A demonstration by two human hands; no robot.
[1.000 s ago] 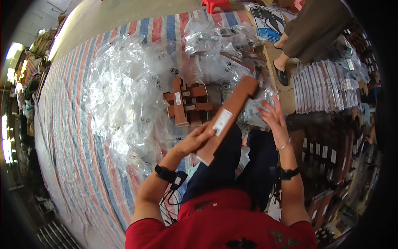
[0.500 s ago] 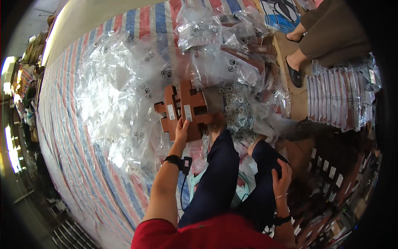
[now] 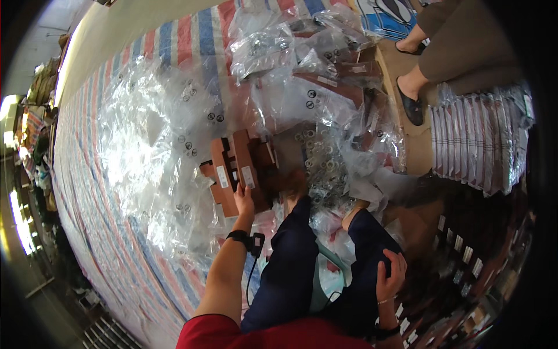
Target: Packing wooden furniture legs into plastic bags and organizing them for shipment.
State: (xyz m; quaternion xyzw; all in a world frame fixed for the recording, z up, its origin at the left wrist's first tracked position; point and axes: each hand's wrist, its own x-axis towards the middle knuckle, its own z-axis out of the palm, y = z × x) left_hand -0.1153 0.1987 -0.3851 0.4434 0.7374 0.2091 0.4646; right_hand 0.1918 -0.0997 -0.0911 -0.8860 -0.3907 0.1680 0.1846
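My left hand (image 3: 244,202) grips the near edge of brown notched boards (image 3: 237,168), with its fingers pressed over their edge. The boards stand side by side and lean slightly, each with a small white label facing me. Under and beside them lies crumpled clear plastic wrapping (image 3: 157,157). My right hand (image 3: 392,277) rests on my right knee with nothing in it, its fingers loosely stretched out. Past the boards' right side, near my left foot, a brown blur (image 3: 292,181) is too smeared to make out.
Bags of small metal rings (image 3: 322,168) lie right of the boards. Brown pieces in clear plastic (image 3: 337,90) are heaped beyond. A row of wrapped flat packs (image 3: 476,139) stands far right, near another person's feet (image 3: 411,99). A striped sheet (image 3: 110,232) covers the floor.
The boards have tilted, and the right one shows more of its side face. My left hand has moved slightly nearer and left with them. The whole view has shifted a little.
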